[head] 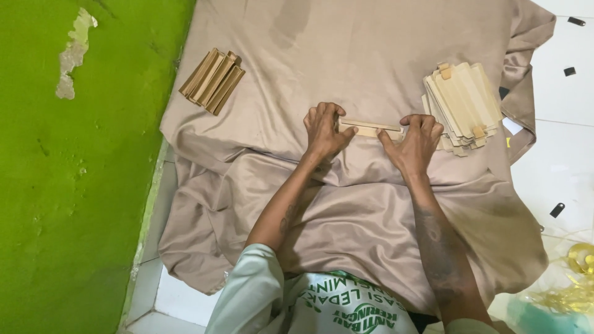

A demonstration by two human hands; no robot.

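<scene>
The person is kneeling or sitting over a beige cloth [371, 55] spread on a white tiled floor [560, 167]. Both hands are working at the middle of the cloth.

The left hand [322, 130] is gripping the left end of a pale flat strip [370, 128], fingers curled together over its top edge and the thumb pressing along its near side. The right hand [416, 139] is gripping the right end in the same way, fingers bunched over the end and the thumb lying against the near edge. The strip is lying lengthwise between the two hands, flat on or just above the cloth; which of the two cannot be told.

A fanned stack of pale strips [463, 106] is lying just beside the right hand, near the cloth's right edge, where the fabric is folding back on itself. A tighter bundle of brown folded pieces [212, 80] is lying well apart to the upper left, close to the cloth's left edge.

Open cloth is stretching above the hands and between the two piles. A green wall [74, 185] is bounding the left side, just beside the cloth's edge. Small dark scraps [557, 209] are lying on the tiles to the right, with yellow ribbon [578, 260] at the lower right corner.
</scene>
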